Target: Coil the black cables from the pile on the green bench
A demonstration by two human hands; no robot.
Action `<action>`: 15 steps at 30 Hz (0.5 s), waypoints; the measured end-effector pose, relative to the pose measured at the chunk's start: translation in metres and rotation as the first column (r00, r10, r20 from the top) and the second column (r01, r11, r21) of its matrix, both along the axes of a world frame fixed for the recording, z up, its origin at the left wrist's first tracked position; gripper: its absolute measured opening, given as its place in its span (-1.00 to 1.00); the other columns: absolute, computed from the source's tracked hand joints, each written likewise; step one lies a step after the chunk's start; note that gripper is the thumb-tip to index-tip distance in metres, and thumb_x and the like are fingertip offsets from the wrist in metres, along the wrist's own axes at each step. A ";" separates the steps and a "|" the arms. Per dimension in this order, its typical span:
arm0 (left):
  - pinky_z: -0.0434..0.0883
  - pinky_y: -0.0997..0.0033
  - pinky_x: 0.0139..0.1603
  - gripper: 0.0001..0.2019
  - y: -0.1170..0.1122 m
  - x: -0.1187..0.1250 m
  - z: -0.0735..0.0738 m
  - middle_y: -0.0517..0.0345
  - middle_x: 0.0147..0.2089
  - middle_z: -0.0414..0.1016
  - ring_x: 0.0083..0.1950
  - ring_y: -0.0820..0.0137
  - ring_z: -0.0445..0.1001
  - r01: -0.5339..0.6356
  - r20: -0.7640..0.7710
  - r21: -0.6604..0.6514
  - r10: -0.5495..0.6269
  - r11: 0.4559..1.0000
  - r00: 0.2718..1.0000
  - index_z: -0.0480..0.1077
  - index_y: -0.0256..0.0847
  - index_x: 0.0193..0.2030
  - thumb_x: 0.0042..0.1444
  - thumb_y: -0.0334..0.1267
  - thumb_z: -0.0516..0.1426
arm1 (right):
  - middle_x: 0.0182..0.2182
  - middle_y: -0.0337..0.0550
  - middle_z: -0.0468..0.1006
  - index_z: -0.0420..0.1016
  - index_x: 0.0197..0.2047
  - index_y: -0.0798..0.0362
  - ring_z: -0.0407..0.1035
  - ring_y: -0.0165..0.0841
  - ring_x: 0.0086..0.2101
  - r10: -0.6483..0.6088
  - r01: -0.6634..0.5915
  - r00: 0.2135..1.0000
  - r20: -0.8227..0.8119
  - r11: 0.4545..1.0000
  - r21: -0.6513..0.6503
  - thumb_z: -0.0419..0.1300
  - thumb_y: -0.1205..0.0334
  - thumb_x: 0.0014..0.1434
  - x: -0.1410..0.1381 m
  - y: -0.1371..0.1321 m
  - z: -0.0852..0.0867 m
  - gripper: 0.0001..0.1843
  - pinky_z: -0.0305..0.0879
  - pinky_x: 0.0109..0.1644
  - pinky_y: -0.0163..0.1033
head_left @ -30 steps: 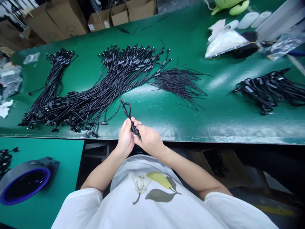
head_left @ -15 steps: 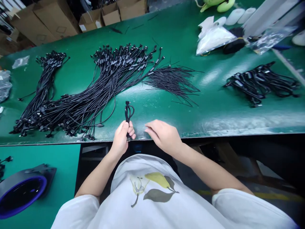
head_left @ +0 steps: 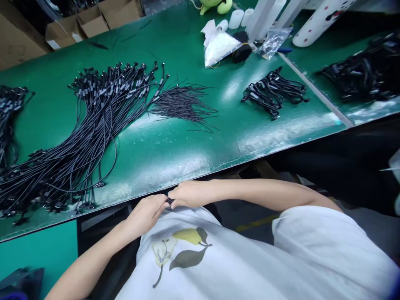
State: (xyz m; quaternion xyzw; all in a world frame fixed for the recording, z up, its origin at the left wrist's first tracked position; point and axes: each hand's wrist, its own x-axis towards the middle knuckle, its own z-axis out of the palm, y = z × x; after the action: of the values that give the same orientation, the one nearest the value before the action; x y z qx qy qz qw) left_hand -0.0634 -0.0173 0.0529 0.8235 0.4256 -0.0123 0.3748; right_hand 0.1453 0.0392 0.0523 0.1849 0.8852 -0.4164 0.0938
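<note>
My left hand (head_left: 148, 211) and my right hand (head_left: 188, 194) meet close to my shirt, just off the table's front edge. Between their fingers shows a short stretch of folded black cable (head_left: 169, 200); the rest of it is hidden. Both hands are closed on it. On the green table (head_left: 150, 154) beyond lies a wide bundle of long black cables (head_left: 93, 121) with small plugs at the ends. Right of that bundle is a pile of thin black ties (head_left: 184, 103). Farther right sits a heap of short folded cables (head_left: 275, 91).
A white plastic bag (head_left: 220, 48) and white rolls (head_left: 236, 19) stand at the back. A larger dark cable heap (head_left: 368, 71) lies at far right, past a seam in the table. Cardboard boxes (head_left: 93, 21) are behind the table's far edge.
My hands have come together and moved toward my body, off the table edge. The right hand has taken hold of the cable. My view has turned to the right.
</note>
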 end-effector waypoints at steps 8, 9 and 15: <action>0.28 0.38 -0.35 -0.71 0.004 0.004 0.008 0.08 -0.36 0.43 -0.35 0.31 0.40 0.245 -0.241 0.298 -0.175 0.923 0.955 0.32 -0.22 -0.28 0.37 -0.26 -0.15 | -0.56 -0.37 0.32 0.24 -0.32 0.10 0.30 -0.52 -0.58 -0.107 0.194 0.980 0.167 0.693 -0.694 -0.04 0.25 0.33 0.024 0.010 -0.002 -0.81 0.27 -0.44 -0.36; 0.29 0.38 -0.36 -0.71 0.004 0.005 0.009 0.07 -0.37 0.43 -0.35 0.30 0.39 0.266 -0.251 0.319 -0.189 0.910 0.949 0.32 -0.22 -0.29 0.37 -0.26 -0.15 | -0.54 -0.36 0.32 0.24 -0.31 0.10 0.31 -0.51 -0.56 -0.124 0.193 0.981 0.148 0.656 -0.730 -0.03 0.23 0.33 0.026 0.010 -0.002 -0.82 0.29 -0.43 -0.36; 0.29 0.39 -0.38 -0.71 0.007 0.003 0.011 0.07 -0.39 0.42 -0.37 0.32 0.37 0.248 -0.230 0.348 -0.174 0.904 0.957 0.35 -0.22 -0.27 0.36 -0.25 -0.14 | -0.39 -0.23 0.41 0.37 -0.14 0.12 0.30 -0.48 -0.45 -0.138 0.133 0.990 0.032 0.823 -0.553 -0.07 0.16 0.37 0.026 0.007 -0.001 -0.73 0.24 -0.34 -0.34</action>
State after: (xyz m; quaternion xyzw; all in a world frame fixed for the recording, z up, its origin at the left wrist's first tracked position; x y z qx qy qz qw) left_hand -0.0606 -0.0106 0.0636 0.9159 0.3626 -0.0520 0.1645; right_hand 0.1717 0.0462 0.0513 0.2102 0.7119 -0.6611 0.1093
